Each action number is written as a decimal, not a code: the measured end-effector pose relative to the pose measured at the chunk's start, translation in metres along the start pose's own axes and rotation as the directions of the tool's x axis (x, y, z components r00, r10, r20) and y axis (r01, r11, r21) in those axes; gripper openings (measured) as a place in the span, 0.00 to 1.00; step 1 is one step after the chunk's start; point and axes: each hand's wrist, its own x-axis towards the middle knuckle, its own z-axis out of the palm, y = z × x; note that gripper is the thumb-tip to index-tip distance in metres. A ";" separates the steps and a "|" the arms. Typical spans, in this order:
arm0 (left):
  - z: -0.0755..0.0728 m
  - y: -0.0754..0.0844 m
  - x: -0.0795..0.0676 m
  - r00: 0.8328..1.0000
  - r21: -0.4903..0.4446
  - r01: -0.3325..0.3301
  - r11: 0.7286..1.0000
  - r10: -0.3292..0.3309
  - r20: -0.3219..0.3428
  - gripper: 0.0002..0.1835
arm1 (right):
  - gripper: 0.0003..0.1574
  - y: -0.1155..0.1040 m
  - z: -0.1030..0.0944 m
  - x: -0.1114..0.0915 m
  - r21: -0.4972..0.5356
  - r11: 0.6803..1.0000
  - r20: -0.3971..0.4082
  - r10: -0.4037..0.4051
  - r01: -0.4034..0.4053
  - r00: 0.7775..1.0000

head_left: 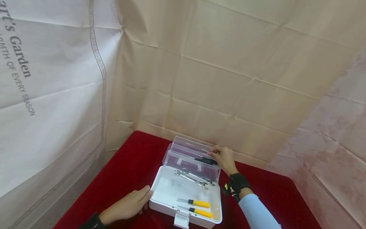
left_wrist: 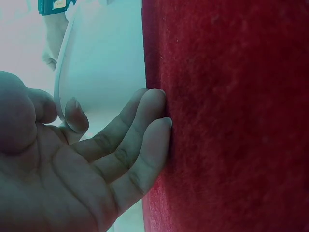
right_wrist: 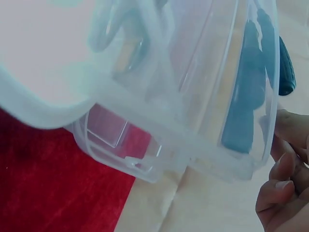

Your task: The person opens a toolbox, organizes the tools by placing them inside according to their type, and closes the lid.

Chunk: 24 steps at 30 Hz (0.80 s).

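Note:
A white toolbox (head_left: 168,187) lies with its clear lid (head_left: 171,160) swung back. My left hand (head_left: 130,203) grips its left side near the front; in the left wrist view thumb and index finger (left_wrist: 76,118) meet across the rim, the other fingers along the outer wall. At the lid's far right, my right hand (head_left: 224,157) pinches the edge of the clear compartment flap (head_left: 186,143). Just below those fingers, a dark-handled tool (head_left: 206,161) lies in the lid compartment; its handles (right_wrist: 244,92) show through the plastic. Its head is hidden.
Two wrenches (head_left: 191,179) lie at the back of the toolbox, and two yellow-handled screwdrivers (head_left: 200,203) near its front. A white latch (head_left: 181,218) hangs open in front. Red cloth (head_left: 125,168) covers the table; a beige curtain (head_left: 228,79) stands close behind.

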 end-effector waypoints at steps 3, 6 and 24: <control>0.000 0.000 0.000 1.000 0.002 0.003 1.000 -0.003 0.002 0.14 | 0.03 -0.002 0.003 0.002 -0.014 1.000 0.004 -0.009 0.009 1.000; 0.001 -0.002 0.000 1.000 0.010 0.001 1.000 -0.001 0.003 0.14 | 0.03 -0.004 0.004 0.003 -0.022 1.000 0.009 0.002 -0.002 1.000; 0.003 -0.003 0.002 1.000 0.016 0.007 1.000 -0.007 -0.003 0.17 | 0.09 -0.005 0.002 0.004 -0.013 0.999 0.101 -0.050 0.052 0.994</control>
